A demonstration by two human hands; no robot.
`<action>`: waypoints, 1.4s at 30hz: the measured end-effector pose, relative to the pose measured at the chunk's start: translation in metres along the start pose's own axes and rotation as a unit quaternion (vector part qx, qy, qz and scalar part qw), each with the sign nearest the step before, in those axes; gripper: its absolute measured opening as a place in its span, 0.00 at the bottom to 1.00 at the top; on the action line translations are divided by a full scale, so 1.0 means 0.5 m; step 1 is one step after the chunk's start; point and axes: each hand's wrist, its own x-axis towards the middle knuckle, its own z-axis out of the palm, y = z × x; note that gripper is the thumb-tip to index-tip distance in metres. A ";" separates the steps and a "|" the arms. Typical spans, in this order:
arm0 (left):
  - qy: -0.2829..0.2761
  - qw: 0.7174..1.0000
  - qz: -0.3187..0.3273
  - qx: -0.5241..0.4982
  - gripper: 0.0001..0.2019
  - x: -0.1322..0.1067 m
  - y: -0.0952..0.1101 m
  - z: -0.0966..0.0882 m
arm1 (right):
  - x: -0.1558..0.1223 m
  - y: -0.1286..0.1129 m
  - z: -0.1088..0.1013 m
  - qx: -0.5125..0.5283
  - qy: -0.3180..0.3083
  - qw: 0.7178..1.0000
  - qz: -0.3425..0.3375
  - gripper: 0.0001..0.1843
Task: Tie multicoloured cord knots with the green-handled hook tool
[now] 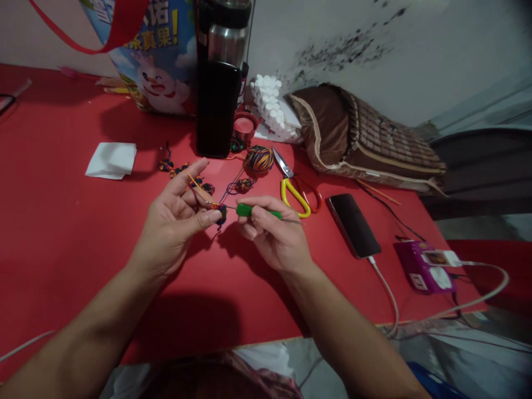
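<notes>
My left hand [178,221] pinches a small multicoloured crochet piece [222,213] between thumb and fingers, with an orange strand of yarn running over its raised index finger. In my right hand [274,230] is a crochet hook with a green handle [245,210], held like a pen. Its metal tip reaches left to the top edge of the piece. Behind the hands lie a ball of multicoloured yarn [260,159], a small tangle of the same yarn [244,185] and several finished-looking crochet bits [167,165], partly hidden by my left fingers.
Yellow-and-red-handled scissors [295,197] lie right of the yarn ball. A dark phone [214,111] stands upright against a bottle [228,41]; another phone [354,224] charges beside a purple power block [419,266]. Also on the red table [62,221] are a folded white tissue [111,160] and a brown cushion [357,130].
</notes>
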 end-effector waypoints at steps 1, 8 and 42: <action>-0.001 1.000 0.001 -0.004 0.35 0.000 0.000 -0.001 | 0.000 -0.001 -0.001 -0.005 0.002 1.000 -0.002 0.08; 0.000 1.000 0.006 -0.016 0.35 0.001 0.004 0.000 | 0.000 -0.009 -0.005 -0.015 0.014 1.000 -0.017 0.07; -0.020 1.000 0.003 -0.004 0.36 0.000 0.008 -0.001 | -0.010 -0.033 -0.036 -0.190 -0.044 0.969 -0.151 0.08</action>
